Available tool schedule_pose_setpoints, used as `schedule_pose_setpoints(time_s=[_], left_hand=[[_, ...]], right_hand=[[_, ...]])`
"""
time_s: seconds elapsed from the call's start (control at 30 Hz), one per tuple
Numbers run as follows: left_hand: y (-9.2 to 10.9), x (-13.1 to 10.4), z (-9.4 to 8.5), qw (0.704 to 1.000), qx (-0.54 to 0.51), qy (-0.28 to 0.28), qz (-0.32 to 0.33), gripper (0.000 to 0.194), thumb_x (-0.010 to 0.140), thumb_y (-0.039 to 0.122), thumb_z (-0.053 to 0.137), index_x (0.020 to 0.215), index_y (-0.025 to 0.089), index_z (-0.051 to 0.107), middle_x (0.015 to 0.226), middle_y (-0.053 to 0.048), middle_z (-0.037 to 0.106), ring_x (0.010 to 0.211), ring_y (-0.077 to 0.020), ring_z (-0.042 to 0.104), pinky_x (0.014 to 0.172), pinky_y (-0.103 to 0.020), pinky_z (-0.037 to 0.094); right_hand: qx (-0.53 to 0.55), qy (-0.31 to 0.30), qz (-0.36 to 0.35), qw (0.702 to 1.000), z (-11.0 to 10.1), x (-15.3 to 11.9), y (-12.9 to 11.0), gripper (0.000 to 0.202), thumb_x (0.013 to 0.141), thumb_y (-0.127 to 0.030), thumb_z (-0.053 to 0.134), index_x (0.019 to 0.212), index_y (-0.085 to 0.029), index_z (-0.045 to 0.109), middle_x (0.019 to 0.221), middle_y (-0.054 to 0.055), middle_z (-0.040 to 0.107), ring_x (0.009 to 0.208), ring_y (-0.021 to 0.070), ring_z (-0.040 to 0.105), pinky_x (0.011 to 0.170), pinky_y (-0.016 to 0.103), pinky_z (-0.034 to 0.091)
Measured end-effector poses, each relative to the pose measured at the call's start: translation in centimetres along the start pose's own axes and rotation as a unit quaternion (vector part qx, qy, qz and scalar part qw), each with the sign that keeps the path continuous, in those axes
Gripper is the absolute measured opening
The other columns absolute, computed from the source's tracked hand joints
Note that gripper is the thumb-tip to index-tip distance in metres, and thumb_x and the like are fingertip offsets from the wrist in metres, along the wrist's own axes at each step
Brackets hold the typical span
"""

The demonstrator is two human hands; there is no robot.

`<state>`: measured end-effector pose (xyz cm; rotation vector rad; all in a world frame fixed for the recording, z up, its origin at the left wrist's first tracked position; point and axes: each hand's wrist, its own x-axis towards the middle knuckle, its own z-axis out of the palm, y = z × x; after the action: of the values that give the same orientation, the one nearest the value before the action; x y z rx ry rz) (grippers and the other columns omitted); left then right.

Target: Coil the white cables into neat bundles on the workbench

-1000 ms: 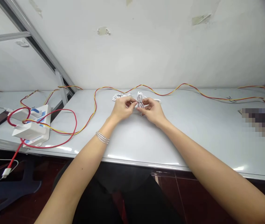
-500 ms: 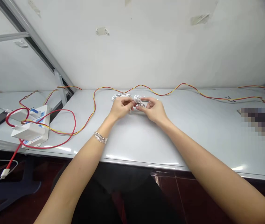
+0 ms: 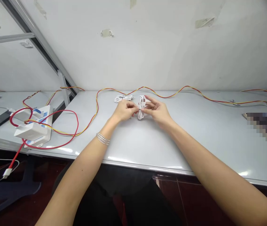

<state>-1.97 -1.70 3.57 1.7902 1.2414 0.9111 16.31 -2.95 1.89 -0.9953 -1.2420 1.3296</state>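
Beneath the fingers, a grey table (image 3: 147,147), with the left hand (image 3: 123,110) and right hand (image 3: 159,113) close together.
A white cable bundle (image 3: 140,115) stands roughly upright between both hands' pinching fingertips; another white coil (image 3: 123,99) lies just beyond the left ones. Should the dark tie (image 3: 139,108) at the bundle's waist sit slack, loops could spring loose.

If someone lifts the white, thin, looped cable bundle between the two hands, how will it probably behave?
The white looped cable bundle is probably light, being a small coil of thin strands. Its loops may bend, since they spread above and below the narrow middle. That gathered middle should keep it mostly together.
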Motion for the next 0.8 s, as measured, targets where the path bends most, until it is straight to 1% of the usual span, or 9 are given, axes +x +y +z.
schedule_pose_setpoints(time_s=[0.1,0.17,0.3,0.37,0.47,0.57,0.63,0.73,0.8], left_hand=[[0.1,0.1,0.0,1.000,-0.009,0.005,-0.025,0.017,0.076,0.019,0.063,0.062,0.013,0.070,0.052,-0.001,0.061,0.047,-0.0104,0.054,0.046,-0.023,0.041],[0.1,0.1,0.0,0.999,-0.010,0.013,-0.035,0.018,0.076,0.019,0.063,0.061,0.013,0.069,0.049,0.000,0.059,0.045,-0.0101,0.052,0.045,-0.023,0.039],[0.2,0.0,0.2,0.998,-0.029,0.036,-0.035,0.018,0.077,0.021,0.064,0.062,0.013,0.068,0.047,0.001,0.056,0.044,-0.0096,0.050,0.045,-0.022,0.037],[0.2,0.1,0.3,0.998,-0.041,0.044,-0.032,0.017,0.076,0.021,0.063,0.062,0.013,0.068,0.049,0.001,0.057,0.044,-0.0096,0.050,0.045,-0.022,0.038],[0.2,0.1,0.5,0.997,-0.052,0.045,-0.025,0.016,0.075,0.020,0.063,0.061,0.013,0.067,0.050,0.001,0.058,0.045,-0.0092,0.051,0.046,-0.021,0.038],[0.0,0.2,0.6,0.997,-0.067,0.040,-0.016,0.013,0.075,0.020,0.064,0.064,0.013,0.068,0.052,0.000,0.059,0.047,-0.0093,0.052,0.048,-0.022,0.041],[-0.1,0.2,0.6,0.997,-0.071,0.031,-0.007,0.014,0.075,0.019,0.064,0.063,0.013,0.067,0.052,0.000,0.059,0.047,-0.0095,0.052,0.049,-0.023,0.042],[-0.3,0.3,0.6,0.997,-0.077,0.006,0.005,0.015,0.075,0.019,0.063,0.060,0.015,0.064,0.053,0.000,0.059,0.048,-0.0096,0.053,0.049,-0.022,0.043],[-0.4,0.3,0.6,0.996,-0.086,-0.008,0.005,0.015,0.075,0.019,0.063,0.060,0.015,0.064,0.053,0.001,0.058,0.048,-0.0093,0.052,0.049,-0.022,0.043]], right_hand=[[-0.015,-0.003,-0.017,1.000,-0.2,0.0,0.0,0.063,0.060,-0.023,0.084,0.121,-0.022,0.070,0.109,0.006,0.076,0.078,0.0155,0.065,0.075,0.033,0.054],[-0.011,-0.008,0.003,1.000,-0.1,-0.2,-0.4,0.053,0.063,-0.025,0.082,0.115,-0.021,0.072,0.104,0.005,0.076,0.078,0.0167,0.067,0.072,0.032,0.054],[0.031,-0.010,0.033,0.999,0.5,-0.5,-0.8,0.040,0.066,-0.032,0.083,0.102,-0.019,0.073,0.100,0.007,0.075,0.086,0.0203,0.070,0.080,0.037,0.057],[0.021,0.002,0.015,1.000,0.7,-0.5,-0.5,0.040,0.062,-0.034,0.086,0.096,-0.019,0.072,0.100,0.007,0.073,0.088,0.0205,0.070,0.083,0.038,0.057],[0.000,0.035,0.005,0.999,0.7,-0.4,0.0,0.046,0.052,-0.030,0.091,0.090,-0.020,0.066,0.105,0.005,0.068,0.085,0.0191,0.069,0.079,0.037,0.057],[0.008,0.056,0.023,0.998,0.6,-0.3,0.2,0.060,0.045,-0.021,0.091,0.098,-0.021,0.063,0.109,0.004,0.064,0.086,0.0188,0.070,0.078,0.036,0.058],[0.005,0.052,0.032,0.998,0.6,-0.3,0.1,0.065,0.044,-0.018,0.090,0.104,-0.021,0.065,0.106,0.004,0.066,0.087,0.0202,0.070,0.081,0.039,0.058],[-0.028,0.018,0.005,0.999,0.7,-0.3,0.2,0.052,0.052,-0.022,0.088,0.101,-0.020,0.071,0.100,0.006,0.070,0.090,0.0238,0.069,0.087,0.044,0.057],[-0.085,0.032,-0.049,0.995,0.7,-0.2,0.5,0.037,0.055,-0.024,0.087,0.091,-0.021,0.076,0.102,0.007,0.071,0.092,0.0239,0.068,0.091,0.046,0.056]])
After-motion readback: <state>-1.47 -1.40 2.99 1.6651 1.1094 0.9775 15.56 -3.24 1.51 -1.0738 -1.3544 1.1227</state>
